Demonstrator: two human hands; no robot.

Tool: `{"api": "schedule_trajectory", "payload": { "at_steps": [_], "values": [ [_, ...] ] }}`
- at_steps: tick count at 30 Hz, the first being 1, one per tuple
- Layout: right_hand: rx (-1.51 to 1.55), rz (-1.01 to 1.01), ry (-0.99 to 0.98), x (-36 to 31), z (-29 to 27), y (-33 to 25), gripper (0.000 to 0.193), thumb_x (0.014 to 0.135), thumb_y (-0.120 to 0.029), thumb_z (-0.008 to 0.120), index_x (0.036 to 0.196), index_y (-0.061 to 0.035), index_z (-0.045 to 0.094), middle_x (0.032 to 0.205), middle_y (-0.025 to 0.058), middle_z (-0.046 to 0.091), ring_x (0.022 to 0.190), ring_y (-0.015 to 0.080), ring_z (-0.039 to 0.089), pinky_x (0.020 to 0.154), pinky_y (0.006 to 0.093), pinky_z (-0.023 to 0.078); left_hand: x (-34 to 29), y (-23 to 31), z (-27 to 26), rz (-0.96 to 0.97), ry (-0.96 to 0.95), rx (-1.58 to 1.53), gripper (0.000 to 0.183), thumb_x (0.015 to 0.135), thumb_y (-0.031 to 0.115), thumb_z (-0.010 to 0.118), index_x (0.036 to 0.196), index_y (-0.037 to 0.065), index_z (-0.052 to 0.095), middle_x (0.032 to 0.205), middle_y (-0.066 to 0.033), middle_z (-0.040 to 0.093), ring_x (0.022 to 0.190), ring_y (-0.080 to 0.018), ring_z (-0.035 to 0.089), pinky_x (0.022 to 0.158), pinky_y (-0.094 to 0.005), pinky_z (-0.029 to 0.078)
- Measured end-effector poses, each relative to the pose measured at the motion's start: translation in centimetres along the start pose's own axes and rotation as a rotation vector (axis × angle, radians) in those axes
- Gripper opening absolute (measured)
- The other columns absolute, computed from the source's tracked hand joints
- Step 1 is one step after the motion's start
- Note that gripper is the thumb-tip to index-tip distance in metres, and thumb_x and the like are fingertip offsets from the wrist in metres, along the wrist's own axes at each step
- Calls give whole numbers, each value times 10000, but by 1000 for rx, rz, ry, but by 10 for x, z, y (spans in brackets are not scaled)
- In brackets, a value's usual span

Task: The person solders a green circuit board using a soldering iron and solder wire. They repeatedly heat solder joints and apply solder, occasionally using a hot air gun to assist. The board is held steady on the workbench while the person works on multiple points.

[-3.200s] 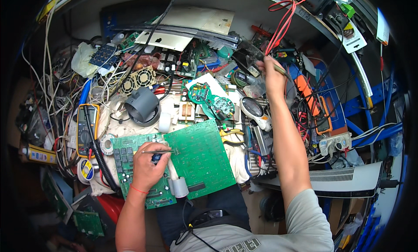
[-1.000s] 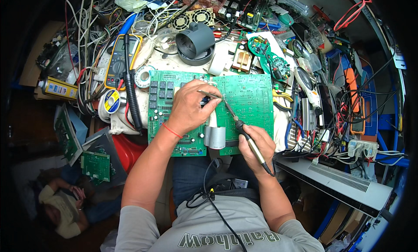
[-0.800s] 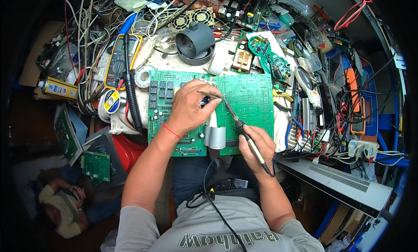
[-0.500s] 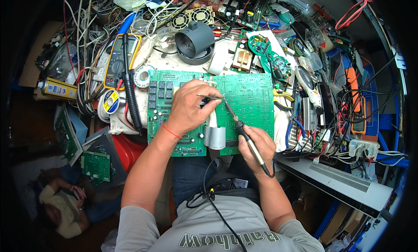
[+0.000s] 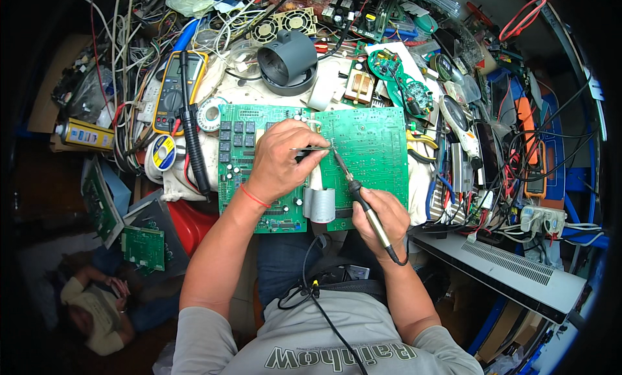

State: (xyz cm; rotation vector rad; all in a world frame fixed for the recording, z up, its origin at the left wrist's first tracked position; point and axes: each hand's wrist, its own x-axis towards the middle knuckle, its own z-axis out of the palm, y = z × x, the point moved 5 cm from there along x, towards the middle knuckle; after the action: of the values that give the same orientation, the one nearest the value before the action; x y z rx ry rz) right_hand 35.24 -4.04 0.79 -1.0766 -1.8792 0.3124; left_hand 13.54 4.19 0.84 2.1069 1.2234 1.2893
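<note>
In my right hand (image 5: pixel 383 214) is a soldering iron (image 5: pixel 370 213), gripped like a pen, its tip resting at the upper left part of a green circuit board (image 5: pixel 372 161) that lies solder side up. My left hand (image 5: pixel 285 156) pinches a pair of tweezers (image 5: pixel 306 148), whose points meet the board right beside the iron's tip. Under that hand lies a second green board (image 5: pixel 233 187), component side up with black relays. A grey ribbon cable (image 5: pixel 319 205) bridges the two boards near their lower edges. Whatever sits between the tweezer points is too small to make out.
Left of the boards are a yellow multimeter (image 5: pixel 178 93), a black tool (image 5: pixel 194 142) lying across it and a solder spool (image 5: pixel 162 153). Behind stands a grey plastic cylinder (image 5: pixel 288 61). Pliers (image 5: pixel 422 148) and cluttered parts line the right. A person (image 5: pixel 97 304) sits at lower left.
Both hands stay almost in place, with the iron tip and tweezers at the same spot on the board. The whole view has shifted very slightly.
</note>
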Motion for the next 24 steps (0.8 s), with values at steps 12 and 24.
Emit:
{"api": "schedule_trajectory", "payload": {
  "at_steps": [12,24],
  "values": [
    [32,38,-27,-1,-1,2,351,781,21,819,1123,22,739,953,186,761,832,335,756,767,392,613,1,1,0,-18,25,-44,153,789,63,851,907,90,757,863,-72,740,850,-279,697,763,-399,544],
    [38,37,-15,-1,-2,4,385,779,29,825,1153,13,738,949,170,757,803,311,752,718,375,611,0,-1,-1,-34,11,-44,150,798,31,843,932,68,789,897,-87,737,876,-256,702,786,-367,562]
  ]
}}
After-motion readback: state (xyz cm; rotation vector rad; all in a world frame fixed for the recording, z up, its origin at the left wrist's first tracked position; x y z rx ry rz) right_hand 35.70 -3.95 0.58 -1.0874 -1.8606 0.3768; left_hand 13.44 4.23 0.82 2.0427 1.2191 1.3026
